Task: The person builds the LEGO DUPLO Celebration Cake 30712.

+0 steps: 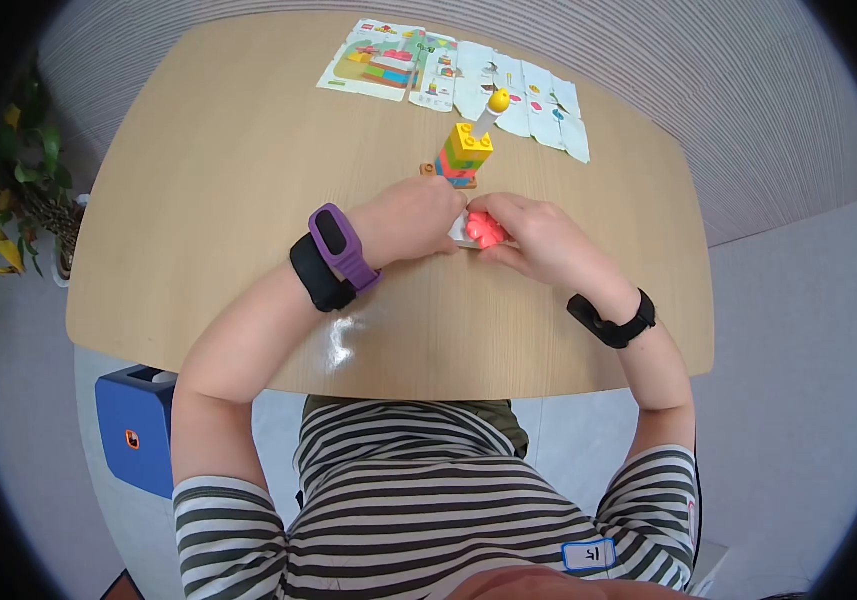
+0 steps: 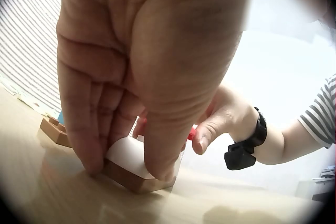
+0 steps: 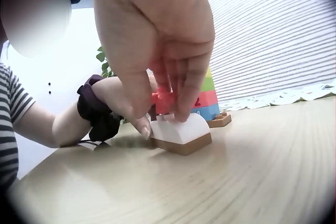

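A white block with a rounded top (image 3: 184, 130) sits on a brown toy-brick base (image 3: 190, 145) on the table. My left hand (image 1: 414, 214) grips these at the sides, thumb and fingers on opposite faces in the left wrist view. From the right, my right hand (image 1: 538, 236) pinches a coral-red flower-shaped brick (image 1: 485, 231) close over the white block's studded top. Just behind both hands stands a tower of toy bricks (image 1: 465, 150) in yellow, green, red and blue. A white candle piece with a yellow flame (image 1: 497, 101) leans up from the top of it.
Creased printed instruction sheets (image 1: 378, 60) lie along the table's far edge by the ribbed wall. A potted plant (image 1: 33, 190) stands beyond the left edge, and a blue box (image 1: 133, 430) is below the table (image 1: 208, 170) at the left.
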Available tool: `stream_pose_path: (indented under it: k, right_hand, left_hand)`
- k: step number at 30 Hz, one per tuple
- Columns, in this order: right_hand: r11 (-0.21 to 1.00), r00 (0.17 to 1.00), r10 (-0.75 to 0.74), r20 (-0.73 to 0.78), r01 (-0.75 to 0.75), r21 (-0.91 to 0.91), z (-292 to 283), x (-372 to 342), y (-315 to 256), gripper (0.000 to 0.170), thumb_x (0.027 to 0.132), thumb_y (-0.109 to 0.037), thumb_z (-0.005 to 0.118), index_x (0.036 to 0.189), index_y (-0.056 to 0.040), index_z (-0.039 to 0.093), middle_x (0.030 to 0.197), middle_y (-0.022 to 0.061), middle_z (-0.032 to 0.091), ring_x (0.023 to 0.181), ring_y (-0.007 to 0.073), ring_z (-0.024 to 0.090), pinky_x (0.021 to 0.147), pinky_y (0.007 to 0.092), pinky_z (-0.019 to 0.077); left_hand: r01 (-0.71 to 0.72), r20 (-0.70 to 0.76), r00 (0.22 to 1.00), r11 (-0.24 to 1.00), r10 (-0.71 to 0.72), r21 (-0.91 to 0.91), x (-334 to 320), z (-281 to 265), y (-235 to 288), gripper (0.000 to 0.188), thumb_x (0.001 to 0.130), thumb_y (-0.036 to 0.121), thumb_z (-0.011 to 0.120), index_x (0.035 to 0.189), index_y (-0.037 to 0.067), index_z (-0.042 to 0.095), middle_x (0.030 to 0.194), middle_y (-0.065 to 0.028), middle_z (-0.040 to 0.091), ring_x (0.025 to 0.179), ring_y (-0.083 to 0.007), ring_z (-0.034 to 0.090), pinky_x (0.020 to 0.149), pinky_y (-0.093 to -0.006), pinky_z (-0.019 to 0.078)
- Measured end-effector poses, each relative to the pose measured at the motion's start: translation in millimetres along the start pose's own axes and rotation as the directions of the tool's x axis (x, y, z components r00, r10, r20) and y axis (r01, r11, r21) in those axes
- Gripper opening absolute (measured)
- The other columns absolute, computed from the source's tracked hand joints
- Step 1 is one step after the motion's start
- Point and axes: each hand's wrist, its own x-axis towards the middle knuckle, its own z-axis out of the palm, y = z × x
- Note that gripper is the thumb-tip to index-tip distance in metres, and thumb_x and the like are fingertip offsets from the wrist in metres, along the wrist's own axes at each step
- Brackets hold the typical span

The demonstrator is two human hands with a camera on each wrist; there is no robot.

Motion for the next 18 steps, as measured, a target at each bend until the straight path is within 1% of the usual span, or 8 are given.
stream_pose_path:
  k: [3,6,9,12,15,18]
  right_hand:
    - [0.999,0.998,0.031,-0.054,-0.031,-0.008,2,3,1,0.041,0.072,-0.013,0.076,0.108,-0.0056,0.056,0.092,0.0121,0.063,0.082,0.0301,0.062,0.069,0.0379,0.0509]
    - [0.999,0.999,0.037,-0.033,-0.037,0.019,4,5,6,0.041,0.071,-0.013,0.077,0.106,-0.0054,0.057,0.087,0.0114,0.063,0.078,0.0289,0.063,0.068,0.0376,0.0507]
    - [0.995,0.996,0.090,-0.012,-0.090,0.050,2,3,5,0.039,0.071,-0.014,0.077,0.105,-0.0056,0.058,0.084,0.0104,0.063,0.075,0.0267,0.063,0.065,0.0370,0.0505]
    - [0.995,0.995,0.095,-0.021,-0.095,-0.026,4,1,0,0.034,0.073,-0.015,0.072,0.099,-0.0054,0.054,0.086,0.0127,0.064,0.079,0.0331,0.062,0.065,0.0414,0.0492]
    - [0.991,0.999,-0.027,-0.023,0.024,-0.129,8,3,-2,0.029,0.074,-0.015,0.071,0.096,-0.0059,0.054,0.084,0.0115,0.063,0.076,0.0325,0.062,0.063,0.0409,0.0493]
    - [0.993,0.999,0.024,-0.023,-0.026,-0.118,6,2,-6,0.032,0.071,-0.009,0.073,0.099,-0.0070,0.057,0.083,0.0094,0.063,0.076,0.0295,0.062,0.064,0.0378,0.0501]
  left_hand:
    - [-0.016,-0.001,1.000,1.000,0.016,0.008,0,-1,-1,0.031,0.071,0.020,0.076,0.085,-0.003,0.060,0.084,-0.0195,0.063,0.084,-0.0343,0.061,0.076,-0.0408,0.0488]
    - [-0.032,0.001,1.000,0.999,0.032,-0.002,-1,-2,-2,0.031,0.071,0.020,0.076,0.083,-0.003,0.060,0.083,-0.0198,0.063,0.083,-0.0343,0.061,0.076,-0.0409,0.0487]
    - [-0.034,-0.005,0.999,0.999,0.034,-0.038,-1,-2,-2,0.031,0.070,0.020,0.076,0.081,-0.004,0.060,0.082,-0.0199,0.063,0.083,-0.0345,0.061,0.076,-0.0411,0.0486]
    - [-0.056,-0.027,0.998,0.998,0.055,-0.029,-1,-1,-4,0.031,0.070,0.020,0.076,0.081,-0.004,0.060,0.082,-0.0198,0.062,0.083,-0.0346,0.061,0.075,-0.0412,0.0486]
    - [-0.047,-0.025,0.999,0.998,0.046,-0.030,-1,-1,-2,0.030,0.070,0.020,0.076,0.081,-0.004,0.060,0.081,-0.0195,0.062,0.082,-0.0346,0.061,0.075,-0.0414,0.0483]
    - [0.006,0.004,1.000,0.997,-0.006,-0.073,0,-1,-1,0.029,0.070,0.019,0.075,0.080,-0.003,0.060,0.080,-0.0193,0.062,0.081,-0.0351,0.061,0.075,-0.0417,0.0479]
